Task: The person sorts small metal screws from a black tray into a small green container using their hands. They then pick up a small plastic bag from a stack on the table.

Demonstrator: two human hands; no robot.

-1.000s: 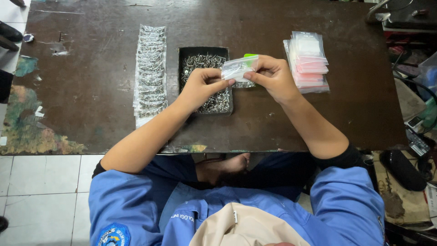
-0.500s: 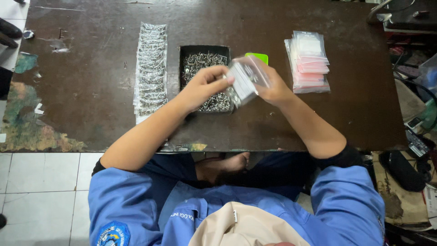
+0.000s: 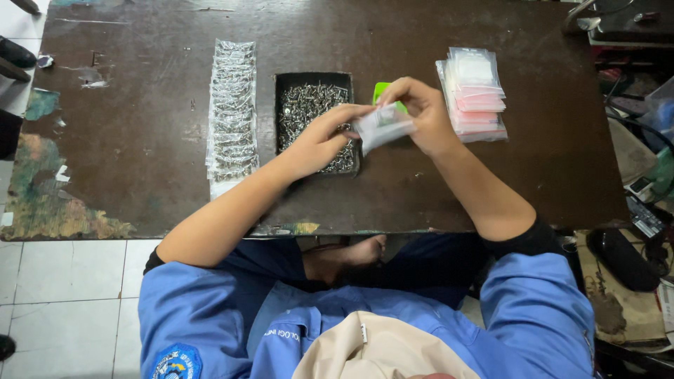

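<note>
Small clear plastic zip bag (image 3: pixel 382 126), held just above the bench between both hands, over the right edge of the black rectangular tray of small silver metal screws (image 3: pixel 314 112). The left hand (image 3: pixel 319 140) pinches the bag's left end, its fingers (image 3: pixel 351 112) closed on the plastic; the right hand (image 3: pixel 425 112) grips the right end from above, fingers curled tight around it. The step in hand appears to be closing or handling a bag at the tray; whether it already holds screws cannot be told, as the bag is blurred. The next move would call for a firm, even pinch along the bag's mouth while it is kept level. Behind the bag, a bright green object (image 3: pixel 382 90) is partly hidden. Right of it lies a stack of empty clear bags with pink strips (image 3: pixel 476 91); left of the tray, a long row of filled clear bags (image 3: pixel 232 112) on the dark brown wooden bench (image 3: pixel 140 140).
</note>
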